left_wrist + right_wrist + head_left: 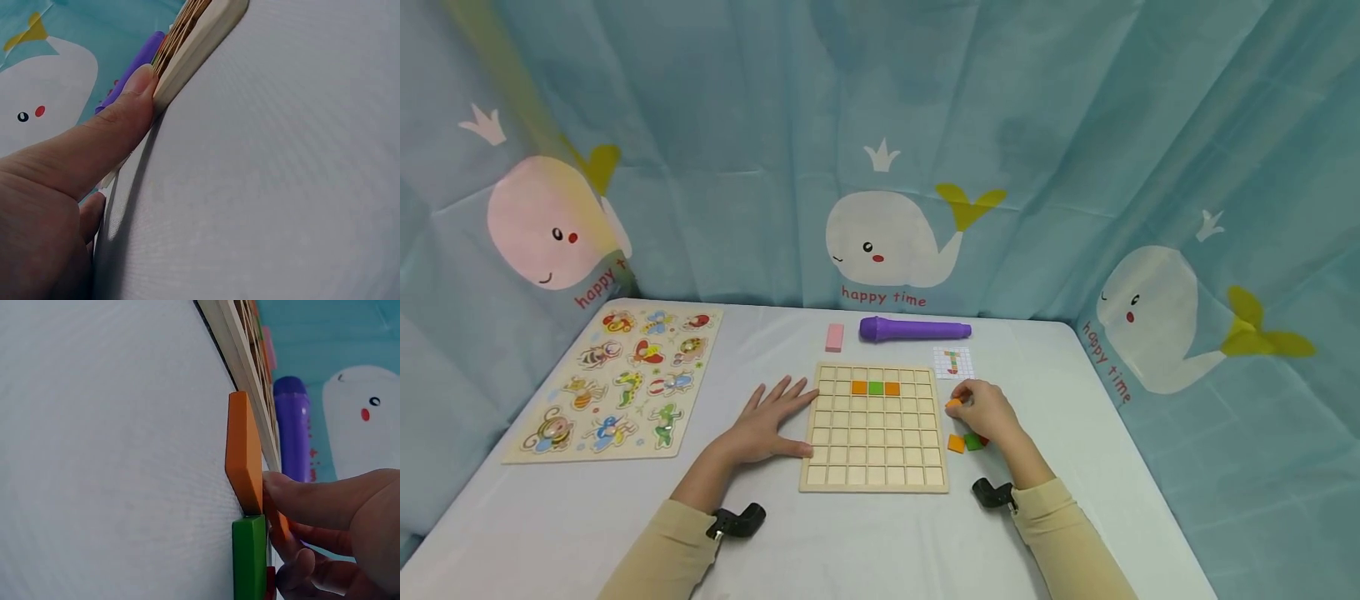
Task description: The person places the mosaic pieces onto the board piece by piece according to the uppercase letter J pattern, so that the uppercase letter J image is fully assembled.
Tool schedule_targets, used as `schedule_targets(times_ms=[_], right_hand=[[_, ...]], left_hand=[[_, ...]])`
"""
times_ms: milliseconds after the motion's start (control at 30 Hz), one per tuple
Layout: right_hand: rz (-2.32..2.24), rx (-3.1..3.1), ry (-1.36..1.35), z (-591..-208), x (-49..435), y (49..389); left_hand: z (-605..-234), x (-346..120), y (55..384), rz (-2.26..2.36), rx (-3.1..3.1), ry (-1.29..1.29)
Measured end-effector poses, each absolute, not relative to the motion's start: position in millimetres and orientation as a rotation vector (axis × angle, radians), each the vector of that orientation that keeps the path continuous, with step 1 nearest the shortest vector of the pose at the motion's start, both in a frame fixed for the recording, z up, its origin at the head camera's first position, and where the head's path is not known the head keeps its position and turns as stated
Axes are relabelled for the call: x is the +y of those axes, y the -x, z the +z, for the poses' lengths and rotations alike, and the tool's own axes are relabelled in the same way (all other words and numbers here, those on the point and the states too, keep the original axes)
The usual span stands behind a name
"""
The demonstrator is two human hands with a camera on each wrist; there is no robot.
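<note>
A square wooden grid board [875,463] lies in the middle of the table in the head view. Two orange tiles and a green tile [876,388] sit side by side in one of its upper rows. My left hand [762,427] lies spread at the board's left edge, thumb and fingertips touching it. Right of the board, my right hand [987,410] pinches an orange tile [953,403] between thumb and fingers. Just below that hand lie another orange tile [956,443], a green tile [250,556] and a red tile [270,582], partly hidden.
A small card with a coloured grid pattern [953,363] lies beyond the right hand. Behind the board are a purple toy microphone [914,329] and a pink block [834,337]. An insect puzzle board [617,383] lies at the left. A whale-print curtain [715,208] surrounds the table.
</note>
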State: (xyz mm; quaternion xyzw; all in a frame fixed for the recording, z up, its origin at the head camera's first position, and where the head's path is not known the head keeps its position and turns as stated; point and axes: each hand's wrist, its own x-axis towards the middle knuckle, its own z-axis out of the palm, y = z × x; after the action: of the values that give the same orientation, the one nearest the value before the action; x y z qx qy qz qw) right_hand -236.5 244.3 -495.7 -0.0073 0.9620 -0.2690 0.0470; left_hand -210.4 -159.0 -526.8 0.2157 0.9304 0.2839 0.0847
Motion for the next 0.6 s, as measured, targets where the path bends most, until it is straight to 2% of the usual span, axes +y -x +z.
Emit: schedule_targets(times_ms=[300,600], right_hand=[[-1.039,2.925,0.022,-491,239,239],[-1.213,2.870,0.155,-486,222,242]], left_hand=[[-527,-160,212,0.840,2.774,-0.633],[-527,-159,210,0.861,2.782,-0.641]])
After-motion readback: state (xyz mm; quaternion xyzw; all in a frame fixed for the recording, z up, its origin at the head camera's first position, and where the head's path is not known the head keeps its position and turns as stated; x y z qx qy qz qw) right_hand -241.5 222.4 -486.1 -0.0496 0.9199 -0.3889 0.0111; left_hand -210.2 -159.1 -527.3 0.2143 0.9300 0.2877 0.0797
